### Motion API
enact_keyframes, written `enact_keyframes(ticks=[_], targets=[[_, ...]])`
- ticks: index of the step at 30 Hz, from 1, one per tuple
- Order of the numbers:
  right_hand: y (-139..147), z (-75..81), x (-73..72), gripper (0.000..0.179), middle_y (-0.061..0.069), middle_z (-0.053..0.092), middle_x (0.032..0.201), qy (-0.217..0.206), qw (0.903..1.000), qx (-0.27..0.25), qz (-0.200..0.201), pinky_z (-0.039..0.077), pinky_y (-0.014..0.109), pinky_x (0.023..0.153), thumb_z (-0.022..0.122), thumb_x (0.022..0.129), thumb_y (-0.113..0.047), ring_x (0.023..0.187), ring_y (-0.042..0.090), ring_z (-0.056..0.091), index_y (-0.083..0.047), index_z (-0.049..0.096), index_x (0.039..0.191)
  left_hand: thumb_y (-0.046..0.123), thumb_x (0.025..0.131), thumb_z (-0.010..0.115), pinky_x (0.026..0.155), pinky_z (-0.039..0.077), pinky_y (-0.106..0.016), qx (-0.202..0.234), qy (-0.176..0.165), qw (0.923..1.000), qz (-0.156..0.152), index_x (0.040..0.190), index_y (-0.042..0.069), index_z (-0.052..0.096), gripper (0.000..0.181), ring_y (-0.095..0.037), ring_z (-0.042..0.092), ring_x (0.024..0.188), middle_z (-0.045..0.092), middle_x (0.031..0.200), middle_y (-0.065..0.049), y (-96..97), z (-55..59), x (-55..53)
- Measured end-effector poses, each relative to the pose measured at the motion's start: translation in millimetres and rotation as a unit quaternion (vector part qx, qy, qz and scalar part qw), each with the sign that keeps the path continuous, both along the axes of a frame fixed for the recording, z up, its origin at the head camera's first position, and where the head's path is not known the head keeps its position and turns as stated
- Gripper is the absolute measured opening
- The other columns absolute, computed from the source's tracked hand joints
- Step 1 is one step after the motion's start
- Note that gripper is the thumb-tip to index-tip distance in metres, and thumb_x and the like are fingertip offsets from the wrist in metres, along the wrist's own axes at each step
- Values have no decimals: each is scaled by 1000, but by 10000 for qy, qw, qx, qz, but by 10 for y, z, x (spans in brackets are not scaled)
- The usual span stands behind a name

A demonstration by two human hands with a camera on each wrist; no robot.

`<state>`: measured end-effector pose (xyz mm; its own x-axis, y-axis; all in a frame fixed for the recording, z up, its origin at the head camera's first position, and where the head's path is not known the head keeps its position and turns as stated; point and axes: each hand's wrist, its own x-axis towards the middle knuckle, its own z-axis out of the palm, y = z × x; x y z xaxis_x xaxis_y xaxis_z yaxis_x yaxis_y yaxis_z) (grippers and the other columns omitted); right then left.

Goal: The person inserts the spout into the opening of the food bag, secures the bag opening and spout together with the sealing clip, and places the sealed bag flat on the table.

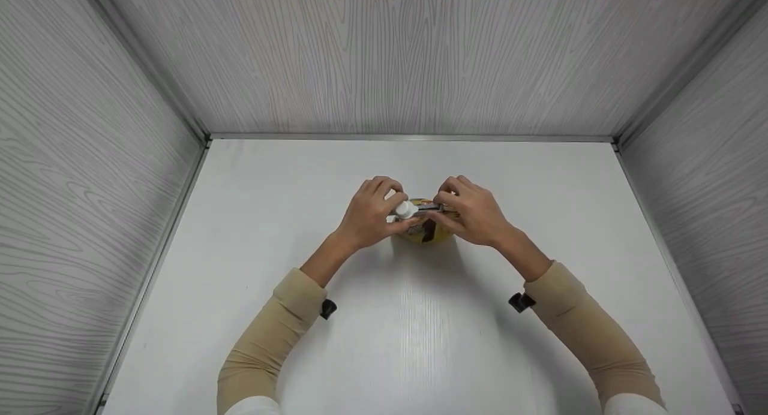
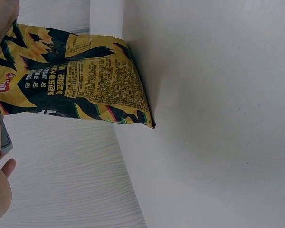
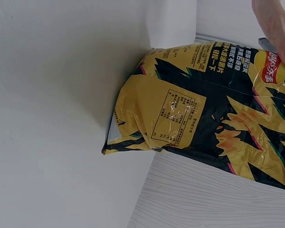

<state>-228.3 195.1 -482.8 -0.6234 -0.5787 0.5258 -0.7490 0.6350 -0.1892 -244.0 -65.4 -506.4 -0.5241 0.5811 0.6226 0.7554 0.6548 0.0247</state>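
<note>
A yellow and black chip bag (image 1: 427, 230) stands upright on the white table, its printed side panels showing in both wrist views. Along its top edge lies a grey bag clip (image 1: 427, 207) with a round white cap at the left end. My left hand (image 1: 373, 213) holds the clip by its capped end, thumb in front and fingers curled behind. On the other side, my right hand (image 1: 474, 212) pinches the top of the bag at the clip's right end. In the right wrist view part of the grey bar shows beside that hand (image 3: 275, 33). Fingers partly hide how clip and bag meet.
The white table (image 1: 240, 235) is bordered by grey wood-grain panels at the back (image 1: 390, 61), left and right, with metal edging along the joins. A small black device (image 1: 521, 302) sits at the right sleeve cuff, another (image 1: 328, 309) at the left.
</note>
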Motion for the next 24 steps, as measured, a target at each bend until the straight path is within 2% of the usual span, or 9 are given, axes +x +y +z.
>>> enact_keyframes(ticks=[15, 24], targets=[[-12, -7, -10, 22, 8, 66, 102, -143, 9996, -35, 229, 57, 41, 69, 74, 100, -33, 87, 24, 62, -12, 67, 95, 55, 93, 77, 92, 55, -41, 15, 89, 10000, 15, 104, 13, 69, 45, -26, 61, 111, 64, 112, -6, 5, -26, -12], [-5, -23, -19, 23, 10, 67, 103, -222, 9992, -52, 338, 57, 42, 70, 71, 102, -30, 86, 25, 62, -10, 66, 91, 56, 93, 76, 93, 56, -41, -21, 88, 9999, 88, 102, 13, 66, 45, -27, 60, 110, 63, 112, -7, 23, -14, 15]])
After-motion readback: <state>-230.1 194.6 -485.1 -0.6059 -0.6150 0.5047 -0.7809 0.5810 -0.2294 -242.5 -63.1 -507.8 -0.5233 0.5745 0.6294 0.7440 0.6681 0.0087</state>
